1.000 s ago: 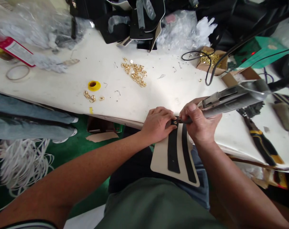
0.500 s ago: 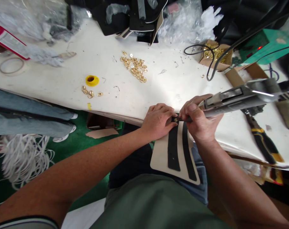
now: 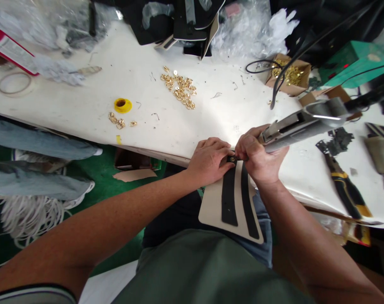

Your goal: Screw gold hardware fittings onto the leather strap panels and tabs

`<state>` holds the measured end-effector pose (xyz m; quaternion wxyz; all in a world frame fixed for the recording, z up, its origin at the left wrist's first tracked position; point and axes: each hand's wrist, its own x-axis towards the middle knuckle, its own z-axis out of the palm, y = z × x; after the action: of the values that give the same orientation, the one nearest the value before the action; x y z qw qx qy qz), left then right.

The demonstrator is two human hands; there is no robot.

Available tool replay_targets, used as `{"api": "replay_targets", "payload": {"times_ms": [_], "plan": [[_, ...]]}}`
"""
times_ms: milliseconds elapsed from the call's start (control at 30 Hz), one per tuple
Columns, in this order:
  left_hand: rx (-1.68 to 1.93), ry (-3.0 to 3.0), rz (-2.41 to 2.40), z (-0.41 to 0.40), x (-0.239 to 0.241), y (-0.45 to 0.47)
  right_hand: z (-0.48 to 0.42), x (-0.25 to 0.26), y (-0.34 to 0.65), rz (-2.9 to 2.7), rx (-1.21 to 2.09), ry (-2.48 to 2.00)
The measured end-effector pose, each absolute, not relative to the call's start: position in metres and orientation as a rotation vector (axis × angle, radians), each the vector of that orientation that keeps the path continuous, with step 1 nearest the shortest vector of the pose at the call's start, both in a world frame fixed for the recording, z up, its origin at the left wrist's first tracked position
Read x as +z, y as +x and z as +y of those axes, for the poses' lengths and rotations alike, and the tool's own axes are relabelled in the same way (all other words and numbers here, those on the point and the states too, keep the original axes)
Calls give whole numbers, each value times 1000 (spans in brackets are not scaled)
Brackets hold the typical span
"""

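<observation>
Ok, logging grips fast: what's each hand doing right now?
Left hand: closed, pressing the black strap end down.
Right hand: closed around the grey tool, tip at the strap.

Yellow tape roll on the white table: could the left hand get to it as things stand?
Probably yes: the table between the left hand and the yellow tape roll lies bare, but the hand is pressing down the black strap.
</observation>
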<state>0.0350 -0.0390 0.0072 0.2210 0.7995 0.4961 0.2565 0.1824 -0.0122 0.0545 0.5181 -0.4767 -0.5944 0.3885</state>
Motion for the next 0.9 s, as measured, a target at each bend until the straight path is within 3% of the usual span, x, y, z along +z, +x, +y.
{"api": "replay_targets", "payload": {"times_ms": [233, 533, 667, 767, 900], "plan": [[690, 2204, 1368, -39, 9, 35, -13, 51, 177, -1267, 924, -1054], [636, 2262, 1454, -45, 13, 38, -17, 66, 177, -1374, 978, -1268], [586, 2300, 1418, -48, 12, 36, -11, 74, 188, -1422, 812, -1486], [531, 2357, 1459, -49, 10, 36, 12, 50, 214, -1820, 586, -1630], [468, 2346, 1505, -52, 9, 39, 49, -1, 247, -2211, 342, -1288]]}}
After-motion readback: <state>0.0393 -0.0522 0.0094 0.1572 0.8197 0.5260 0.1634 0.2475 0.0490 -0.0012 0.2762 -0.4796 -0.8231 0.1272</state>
